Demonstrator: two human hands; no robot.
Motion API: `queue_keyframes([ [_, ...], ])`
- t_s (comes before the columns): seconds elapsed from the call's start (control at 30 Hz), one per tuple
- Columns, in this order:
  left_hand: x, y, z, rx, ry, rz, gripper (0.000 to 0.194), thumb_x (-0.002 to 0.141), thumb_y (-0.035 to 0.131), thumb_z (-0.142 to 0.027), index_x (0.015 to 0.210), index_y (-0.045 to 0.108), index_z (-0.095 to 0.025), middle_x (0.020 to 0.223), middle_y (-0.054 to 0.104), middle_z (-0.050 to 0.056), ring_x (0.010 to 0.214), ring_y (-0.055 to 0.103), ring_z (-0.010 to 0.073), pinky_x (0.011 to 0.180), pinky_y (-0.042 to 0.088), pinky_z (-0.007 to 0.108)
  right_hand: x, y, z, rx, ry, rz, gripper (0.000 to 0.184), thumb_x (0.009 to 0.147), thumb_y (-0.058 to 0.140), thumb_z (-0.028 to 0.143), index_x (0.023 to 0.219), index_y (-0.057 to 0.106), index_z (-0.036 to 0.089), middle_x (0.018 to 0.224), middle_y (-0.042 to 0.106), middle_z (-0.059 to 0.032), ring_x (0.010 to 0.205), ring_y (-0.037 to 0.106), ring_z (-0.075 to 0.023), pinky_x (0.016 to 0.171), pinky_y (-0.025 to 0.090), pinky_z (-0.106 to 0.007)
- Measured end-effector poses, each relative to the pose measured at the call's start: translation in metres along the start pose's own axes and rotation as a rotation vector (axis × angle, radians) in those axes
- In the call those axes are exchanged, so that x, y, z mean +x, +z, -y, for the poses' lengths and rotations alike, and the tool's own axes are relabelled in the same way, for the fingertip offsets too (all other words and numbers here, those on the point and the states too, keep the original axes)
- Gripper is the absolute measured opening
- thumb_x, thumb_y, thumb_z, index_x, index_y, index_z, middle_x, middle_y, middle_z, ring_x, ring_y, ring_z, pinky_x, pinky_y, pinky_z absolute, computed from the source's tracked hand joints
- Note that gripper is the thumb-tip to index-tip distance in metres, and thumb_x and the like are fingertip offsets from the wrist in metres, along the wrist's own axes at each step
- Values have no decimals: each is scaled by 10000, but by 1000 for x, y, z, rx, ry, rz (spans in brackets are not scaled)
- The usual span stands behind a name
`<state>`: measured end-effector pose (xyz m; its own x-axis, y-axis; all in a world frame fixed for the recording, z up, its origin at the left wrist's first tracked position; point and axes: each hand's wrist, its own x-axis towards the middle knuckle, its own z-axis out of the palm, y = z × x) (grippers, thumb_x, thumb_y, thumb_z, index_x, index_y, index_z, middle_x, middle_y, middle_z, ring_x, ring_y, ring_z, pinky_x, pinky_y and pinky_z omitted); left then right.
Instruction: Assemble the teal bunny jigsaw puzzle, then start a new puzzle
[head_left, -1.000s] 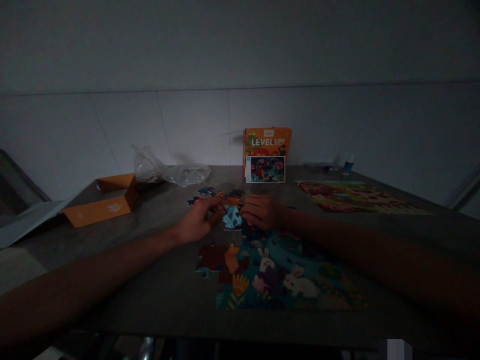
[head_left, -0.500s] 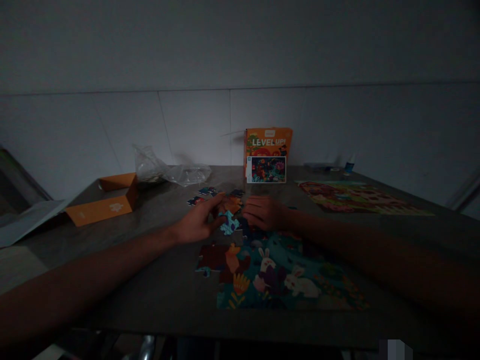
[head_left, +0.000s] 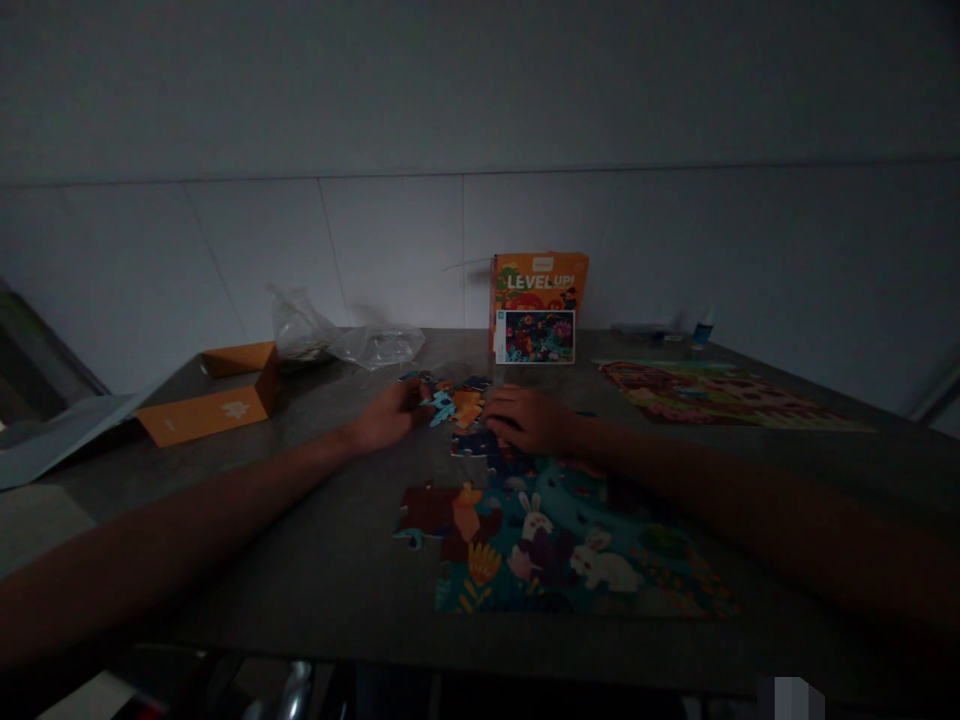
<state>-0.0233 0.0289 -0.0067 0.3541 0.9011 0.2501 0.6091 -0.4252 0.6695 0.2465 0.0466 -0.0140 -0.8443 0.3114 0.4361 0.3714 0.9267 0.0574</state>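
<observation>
My left hand is closed at the left edge of a loose pile, its thumb and fingers on a light-blue puzzle piece. An orange puzzle piece lies just right of it. My right hand rests with bent fingers held together beside the orange piece; what lies under its fingertips is hidden. Below that hand a dark-blue puzzle piece sticks out to the left. Nearer to me spreads a partly joined puzzle with white rabbits, flowers and a fox-like animal. My right forearm covers part of its right side.
Against the back wall stands an orange "LEVEL UP!" box with a picture card before it. An orange open tray and clear plastic bags sit left. Another puzzle picture and a small bottle are at right.
My left hand has moved back and left, and the light-blue piece has shifted away from me with it, onto the loose pile. My right hand has stayed nearly in place.
</observation>
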Motion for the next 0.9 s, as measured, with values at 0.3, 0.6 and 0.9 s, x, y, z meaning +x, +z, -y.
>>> queue_keyframes([
  [0.3,-1,3,-2,96,15,-66,153,799,566,-330,830,475,-210,637,450,-37,588,450,146,522,304,251,-1,5,-7,58,28,-18,279,957,491,209,1153,670,122,1123,714,-135,1047,627,-244,945,486,-441],
  [0.6,-5,6,-13,128,41,-84,159,805,582,-337,773,503,-203,638,500,-33,590,474,134,528,342,240,-1,4,-5,134,-63,45,346,990,463,223,1277,635,134,1254,683,-119,1149,560,-236,1002,464,-436],
  [0.9,-10,-1,-21,-61,12,-1,435,809,578,-253,1231,527,-163,686,587,-29,574,529,135,513,376,228,-2,6,-7,124,23,40,342,995,462,229,1275,635,137,1231,691,-132,1137,578,-242,987,462,-455],
])
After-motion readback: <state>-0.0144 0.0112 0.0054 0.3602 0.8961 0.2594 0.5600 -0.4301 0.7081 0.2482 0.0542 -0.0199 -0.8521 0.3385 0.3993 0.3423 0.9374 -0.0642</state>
